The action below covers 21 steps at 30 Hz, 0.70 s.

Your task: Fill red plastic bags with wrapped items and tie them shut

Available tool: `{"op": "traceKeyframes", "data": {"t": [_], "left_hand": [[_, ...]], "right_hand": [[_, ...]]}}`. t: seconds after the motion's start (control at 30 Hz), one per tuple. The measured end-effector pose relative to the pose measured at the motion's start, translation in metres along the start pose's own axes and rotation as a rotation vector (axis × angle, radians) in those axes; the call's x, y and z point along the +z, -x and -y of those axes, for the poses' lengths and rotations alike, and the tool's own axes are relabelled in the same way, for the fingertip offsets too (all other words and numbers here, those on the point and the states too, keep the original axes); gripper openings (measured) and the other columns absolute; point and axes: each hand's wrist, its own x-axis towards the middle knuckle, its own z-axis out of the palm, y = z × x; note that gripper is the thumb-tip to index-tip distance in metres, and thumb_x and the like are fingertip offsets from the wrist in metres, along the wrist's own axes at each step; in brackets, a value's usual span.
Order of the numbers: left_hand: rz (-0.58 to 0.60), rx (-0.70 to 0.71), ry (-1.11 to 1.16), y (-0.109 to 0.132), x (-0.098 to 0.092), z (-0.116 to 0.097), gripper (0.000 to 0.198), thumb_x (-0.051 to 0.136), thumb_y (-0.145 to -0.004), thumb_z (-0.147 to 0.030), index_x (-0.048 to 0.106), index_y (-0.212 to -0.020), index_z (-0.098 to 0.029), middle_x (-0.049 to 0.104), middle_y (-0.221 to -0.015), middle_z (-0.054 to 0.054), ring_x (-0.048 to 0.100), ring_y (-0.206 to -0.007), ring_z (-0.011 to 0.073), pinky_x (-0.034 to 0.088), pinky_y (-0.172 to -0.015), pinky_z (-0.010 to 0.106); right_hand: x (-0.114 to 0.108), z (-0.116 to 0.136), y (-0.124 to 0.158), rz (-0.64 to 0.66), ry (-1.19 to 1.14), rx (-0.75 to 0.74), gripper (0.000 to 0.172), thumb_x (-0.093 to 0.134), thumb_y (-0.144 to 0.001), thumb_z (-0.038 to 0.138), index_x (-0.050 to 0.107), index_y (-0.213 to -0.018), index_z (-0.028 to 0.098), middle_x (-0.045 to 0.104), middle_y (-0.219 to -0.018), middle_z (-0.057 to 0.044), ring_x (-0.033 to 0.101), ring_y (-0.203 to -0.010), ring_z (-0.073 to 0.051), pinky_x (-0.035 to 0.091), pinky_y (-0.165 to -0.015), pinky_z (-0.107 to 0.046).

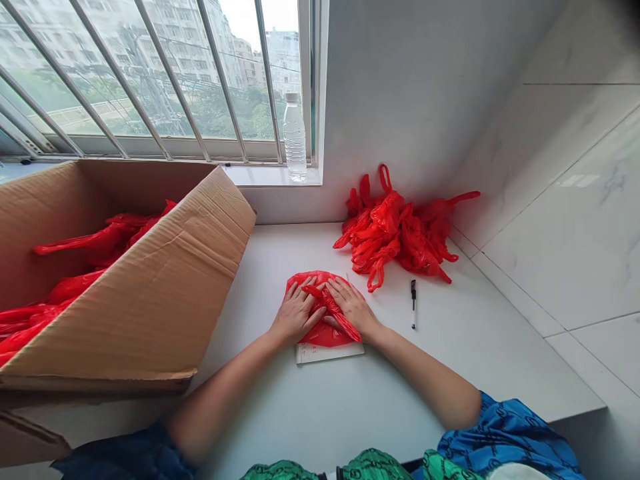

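A wide window [145,73] fills the upper left, crossed by slanting metal bars [219,73]. Through the glass stand pale buildings [183,40], green trees [259,120] and a patch of white sky [287,13]. A white sill [255,176] runs beneath it. Right of the window, a plain wall [415,80] lies in soft grey shade and meets a wall of pale, marbled tiles [575,233] with dark joints. A smooth white tabletop [480,327] reaches both walls, lit by daylight.
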Motion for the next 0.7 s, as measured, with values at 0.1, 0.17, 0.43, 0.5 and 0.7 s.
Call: {"op": "traceKeyframes", "data": {"t": [0.1,0.17,0.43,0.5,0.7], "left_hand": [[-0.114,-0.004,0.106,0.001,-0.007,-0.004,0.038,0.052,-0.095,-0.044,0.065,-0.124,-0.022,0.047,-0.15,0.011,0.041,-0.14,0.0282,0.03,-0.118,0.05],[-0.216,-0.026,0.192,0.002,-0.018,-0.011,0.028,0.057,-0.093,-0.044,0.07,-0.106,-0.022,0.053,-0.144,0.01,0.048,-0.133,0.0276,0.035,-0.114,0.048],[-0.005,-0.119,0.475,0.023,-0.092,-0.078,0.055,0.068,-0.085,-0.051,0.052,-0.132,-0.028,0.072,-0.098,0.003,0.067,-0.085,0.0201,0.051,-0.077,0.031],[0.089,-0.033,0.391,0.034,-0.112,-0.096,0.042,0.068,-0.085,-0.05,0.06,-0.121,-0.029,0.071,-0.088,0.001,0.066,-0.076,0.0187,0.047,-0.067,0.028],[0.045,-0.162,0.425,0.075,-0.21,-0.118,0.02,0.061,-0.09,-0.042,0.071,-0.084,-0.025,0.063,-0.062,0.0,0.056,-0.052,0.0141,0.042,-0.051,0.026]], "right_hand": [[-0.012,0.002,0.0,-0.036,-0.126,0.018,0.065,0.055,-0.095,0.053,0.044,-0.147,0.017,0.045,-0.153,-0.015,0.037,-0.145,-0.029,0.028,-0.12,-0.057],[-0.027,0.005,0.0,-0.106,-0.228,0.033,0.043,0.053,-0.097,0.049,0.06,-0.129,0.022,0.058,-0.141,-0.011,0.052,-0.133,-0.027,0.028,-0.119,-0.056],[-0.091,0.051,0.01,-0.177,-0.451,-0.109,0.015,0.057,-0.097,0.032,0.067,-0.087,0.026,0.069,-0.08,0.002,0.065,-0.077,-0.015,0.037,-0.113,-0.048],[-0.096,0.061,0.02,-0.151,-0.465,-0.188,0.009,0.06,-0.095,0.03,0.066,-0.088,0.027,0.069,-0.083,0.002,0.066,-0.08,-0.016,0.034,-0.114,-0.05],[-0.083,0.035,0.059,-0.17,-0.512,0.044,0.026,0.057,-0.094,0.044,0.068,-0.112,0.029,0.074,-0.094,-0.005,0.071,-0.088,-0.023,0.056,-0.092,-0.041]]}}
